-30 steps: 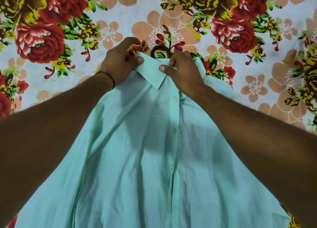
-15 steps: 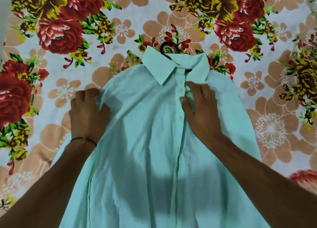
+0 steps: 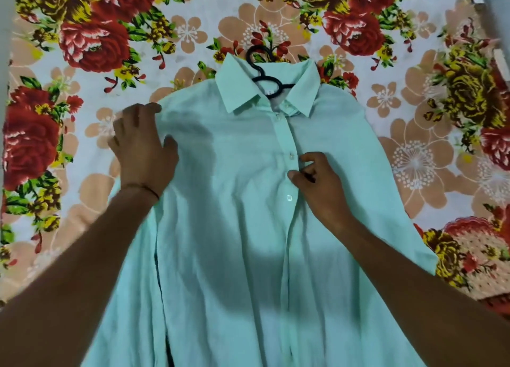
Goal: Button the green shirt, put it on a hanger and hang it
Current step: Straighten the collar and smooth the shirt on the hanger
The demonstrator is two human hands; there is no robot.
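Plainly front-up, the pale mint-green cotton shirt (image 3: 248, 215) lies flat on a floral-printed bedsheet (image 3: 91, 44). Its long axis runs from the collar (image 3: 240, 93) at the far side straight toward the viewer. The collar points away and the placket runs down the middle, tilted slightly. Three small pearly buttons (image 3: 291, 155) show along the placket, which is closed there, while the collar itself stands open. In that opening sits a black plastic hanger (image 3: 266, 75). Its hook pokes out past the collar onto the sheet, and its shoulder bars are hidden inside the shirt.

The left hand (image 3: 143, 151) rests on the shirt's shoulder edge on that side, its fingers spread wide and flat, half on the cloth and half over the sheet. It is blurred, so the fingertips are hard to make out. A thin reddish thread band (image 3: 145, 188) circles its wrist. The right hand (image 3: 321, 186) lies on the chest just beside the placket, between the second and third visible buttons. Its fingers are curled in and its thumb tip touches the placket. I cannot tell whether it nips any cloth.

The hem is cut off by the lower edge. Both forearms cover parts of the shirt's sides, and the sleeve under the left forearm shows only as folds with a dark slit (image 3: 159, 273) beside it. The sheet's red and yellow roses surround the shirt on three sides.
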